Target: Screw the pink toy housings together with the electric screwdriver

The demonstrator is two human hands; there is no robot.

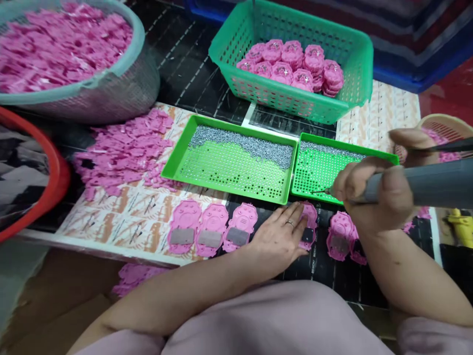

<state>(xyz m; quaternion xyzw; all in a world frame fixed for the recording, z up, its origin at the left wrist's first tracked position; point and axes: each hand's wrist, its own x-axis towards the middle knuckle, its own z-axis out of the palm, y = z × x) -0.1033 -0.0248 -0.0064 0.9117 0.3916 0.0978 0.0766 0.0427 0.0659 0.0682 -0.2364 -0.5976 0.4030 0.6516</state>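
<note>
My left hand (276, 241) lies flat with its fingers stretched out, touching a pink plastic part (309, 222) with a dark rectangle on it. In my right hand (375, 190) is a grey electric screwdriver (436, 183), its thin bit pointing left over the smaller green tray (345, 199). Small metal screws (325, 148) lie along the far side of that tray. To the left of my left hand, three similar pink parts (212, 227) lie in a row. Another pink part (339, 236) sits below my right hand, beside one partly hidden by my forearm.
A larger green tray (225, 186) holds many small screws. Behind it, a green basket (291, 101) contains stacked pink assemblies. Loose pink pieces (125, 148) are heaped at left, near a full round basket (111, 93) and a red-rimmed tub (55, 167). A beige basket (449, 123) stands at right.
</note>
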